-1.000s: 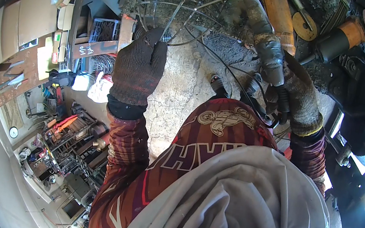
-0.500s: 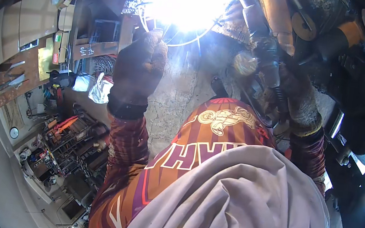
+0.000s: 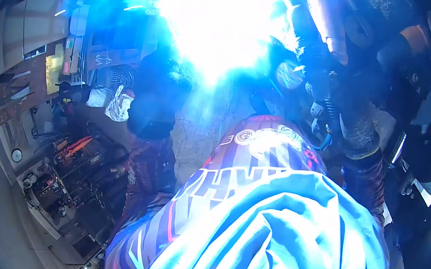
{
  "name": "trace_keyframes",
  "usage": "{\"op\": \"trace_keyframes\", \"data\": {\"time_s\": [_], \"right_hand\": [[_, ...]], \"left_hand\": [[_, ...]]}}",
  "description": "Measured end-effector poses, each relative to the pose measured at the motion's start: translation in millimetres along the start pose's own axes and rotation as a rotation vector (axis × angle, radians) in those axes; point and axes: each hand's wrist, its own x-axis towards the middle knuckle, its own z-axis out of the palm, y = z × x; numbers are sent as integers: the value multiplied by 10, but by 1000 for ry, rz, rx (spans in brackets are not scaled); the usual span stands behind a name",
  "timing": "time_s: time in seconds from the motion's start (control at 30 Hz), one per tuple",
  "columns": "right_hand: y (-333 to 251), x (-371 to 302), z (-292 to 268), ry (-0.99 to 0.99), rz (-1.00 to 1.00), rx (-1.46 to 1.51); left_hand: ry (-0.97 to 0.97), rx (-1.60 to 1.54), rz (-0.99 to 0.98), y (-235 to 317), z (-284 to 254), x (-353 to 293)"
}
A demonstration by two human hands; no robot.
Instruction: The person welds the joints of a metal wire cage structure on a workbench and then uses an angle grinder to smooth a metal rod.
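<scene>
At 8 to 9 o'clock, a round clock (image 3: 16, 155) hangs on the wall. Above it, at 10 o'clock, cardboard (image 3: 47, 17) stands in large flat pieces. Dark clutter (image 3: 85, 157) fills the space right of the clock, a bright orange piece among it. White bags (image 3: 119, 104) sit at 9 o'clock, just beside the left forearm.

The gloved left hand (image 3: 161, 91) is at 10 o'clock, in deep shadow, raised to the lower left edge of a blue-white glare (image 3: 218, 14). Its fingertips are lost in the light, so I cannot tell whether they grasp anything. The glare burns at 12 o'clock and hides whatever lies inside it. Below it shows a strip of cracked floor (image 3: 190, 156).

The patterned shirt (image 3: 267, 155) is near the middle, with a folded cloth (image 3: 283, 237), lit pale blue, over it at 5 o'clock. The torch (image 3: 320, 66) is between 1 and 2 o'clock, right of the glare, beside a thick cylinder (image 3: 328, 21). The gloved right hand (image 3: 355, 115), between 2 and 3 o'clock, is wrapped around the torch. A grinder (image 3: 407, 43) lies at 2 o'clock, in shadow.
</scene>
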Motion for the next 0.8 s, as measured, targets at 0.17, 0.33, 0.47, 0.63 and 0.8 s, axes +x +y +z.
{"op": "trace_keyframes", "data": {"time_s": [0.17, 0.33, 0.47, 0.63, 0.8], "right_hand": [[61, -12, 2, -11, -82, -194], [101, -23, -23, -25, -155, -389], [108, -9, -33, -65, -194, -558], [129, 3, -59, -89, -159, -480], [-4, 16, 94, -33, 187, 465]], "left_hand": [[68, 49, 160, -52, 53, -23], [99, 47, 239, -102, 79, 11], [63, 38, 189, -64, 51, 18], [34, -22, 118, -35, 27, -2], [194, 265, 540, -190, 113, 62]]}}
